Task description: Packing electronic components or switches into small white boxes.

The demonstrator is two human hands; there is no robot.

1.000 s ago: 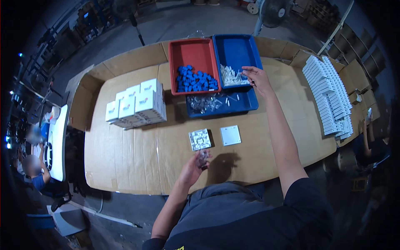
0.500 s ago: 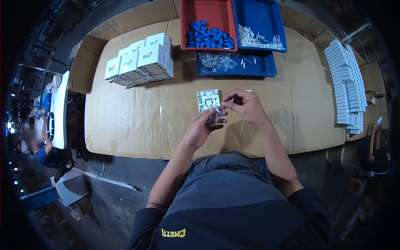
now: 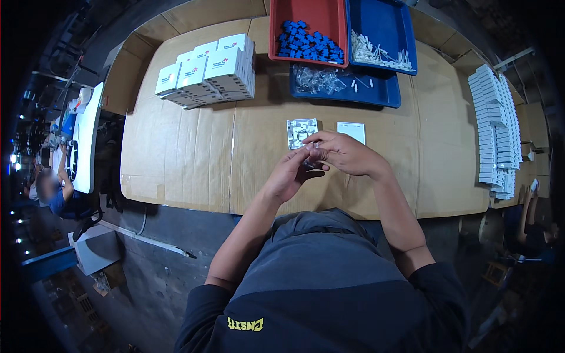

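Taking the two hands as the centre of the dial, stacked white boxes stand at 10 o'clock. A red tray with blue plastic pieces lies at 12, and a blue tray with white plastic pieces at 1. Both overlap the far edge of a lower blue tray that carries clear plastic parts. Stacked white plates fill 3 o'clock. Just beyond the fingers, a white patterned housing sits at 12 and a white square plate at 2, the right hand hiding their near edges.

The left hand's fingers curl around a clear plastic piece, directly below the housing; the right fingers bend over it, their grip hidden.

Brown cardboard covers the tabletop; beyond its edge lies a grey floor, with co-workers at 9 and 4 o'clock.

A second ago the right hand was over the white pieces; half a second ago it hid most of the square plate, which now shows.
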